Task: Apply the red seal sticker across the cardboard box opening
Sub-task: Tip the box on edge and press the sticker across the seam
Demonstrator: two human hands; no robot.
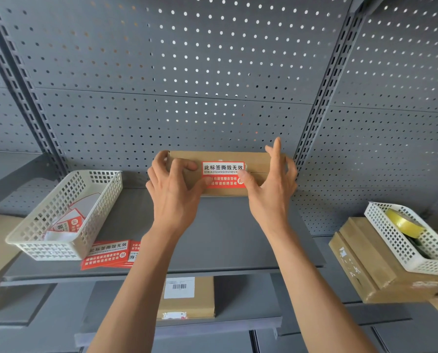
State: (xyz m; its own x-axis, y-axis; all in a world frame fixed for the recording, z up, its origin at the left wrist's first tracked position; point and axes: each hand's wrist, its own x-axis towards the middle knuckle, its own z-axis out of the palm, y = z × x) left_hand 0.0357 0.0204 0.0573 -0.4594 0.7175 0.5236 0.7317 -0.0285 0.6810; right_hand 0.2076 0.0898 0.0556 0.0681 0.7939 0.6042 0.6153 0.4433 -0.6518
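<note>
A flat brown cardboard box (257,159) stands on its edge at the back of the grey shelf (225,240), its narrow face toward me. A red seal sticker (223,174) with white and black print lies across the seam in the middle of that face. My left hand (173,189) grips the box's left end, its thumb touching the sticker's lower left corner. My right hand (271,187) holds the right end, fingers spread upward, thumb pressing the sticker's right edge.
A white mesh basket (60,215) with sticker sheets sits at the left, and more red stickers (108,254) lie in front of it. At the right, another white basket (414,240) holds yellow tape (403,222) on stacked boxes (365,266). A labelled box (187,298) lies on the lower shelf.
</note>
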